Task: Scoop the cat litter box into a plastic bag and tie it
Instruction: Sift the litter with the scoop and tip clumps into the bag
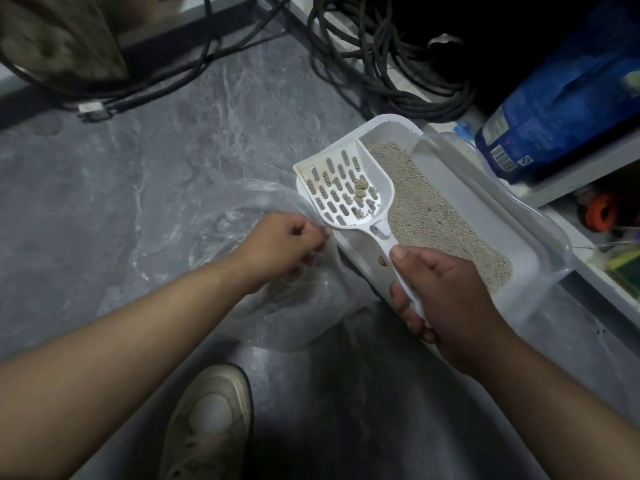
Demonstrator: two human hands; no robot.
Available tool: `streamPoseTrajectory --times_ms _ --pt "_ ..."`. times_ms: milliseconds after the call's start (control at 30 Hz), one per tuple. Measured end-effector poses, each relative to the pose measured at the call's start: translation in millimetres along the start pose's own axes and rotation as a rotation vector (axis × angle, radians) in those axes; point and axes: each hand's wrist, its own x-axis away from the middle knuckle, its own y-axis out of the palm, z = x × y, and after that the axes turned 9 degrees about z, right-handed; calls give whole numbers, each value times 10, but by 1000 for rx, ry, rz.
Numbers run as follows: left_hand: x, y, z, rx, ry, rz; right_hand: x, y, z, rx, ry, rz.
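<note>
A white litter box (391, 128) with pale grey litter (433, 216) lies on the floor at the right. My right hand (446, 299) grips the handle of a white slotted scoop (343, 188), held over the box's near-left corner with a few clumps on it. Left of the box, a clear plastic bag (221, 209) lies open on the floor. My left hand (287, 247) pinches the bag's rim next to the scoop.
Black cables (377, 67) are coiled on the floor beyond the box. A blue bag (561, 98) leans at the right over a grey ledge (585, 168). My shoe (211, 420) stands on the grey marbled floor (104, 168) near the bag.
</note>
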Motion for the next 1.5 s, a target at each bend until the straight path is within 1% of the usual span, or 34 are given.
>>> streamPoseTrajectory --times_ms 67,167,300,400,533,600,667,767,867,933,1000,1100,1200,1400,1500 --pt "-5 46 14 -9 11 10 6 -13 5 -3 9 8" --pt "-12 117 26 -31 56 -41 22 -24 15 3 12 7" --pt "-20 47 7 -96 47 -100 61 -24 23 41 18 -2" --pt "-39 -113 -9 -94 14 -20 98 6 40 98 -7 -25" --pt "-71 -293 -69 -197 -25 43 115 97 156 153 -4 -61" --pt "-79 -336 -117 -276 -33 73 105 138 260 280 -60 -70" --pt "-82 -364 -150 -412 -5 88 97 183 365 465 -165 -76" --pt "-74 -394 -199 -642 26 31 81 259 517 669 -290 -98" --pt "-37 -354 -277 -882 64 -30 65 325 613 890 -354 -153" --pt "16 -292 -316 -1011 97 -56 61 348 624 956 -370 -176" --pt "72 -226 -348 -1103 125 -91 65 357 602 978 -416 -159" --pt "130 -161 -405 -1197 106 -141 74 340 580 1031 -466 -135" --pt "162 -124 -435 -1261 71 -160 78 309 588 1089 -458 -135" --pt "183 -97 -470 -1305 -10 -223 106 253 563 1157 -469 -111" --pt "168 -83 -509 -1299 -18 -218 118 248 544 1187 -483 -93"
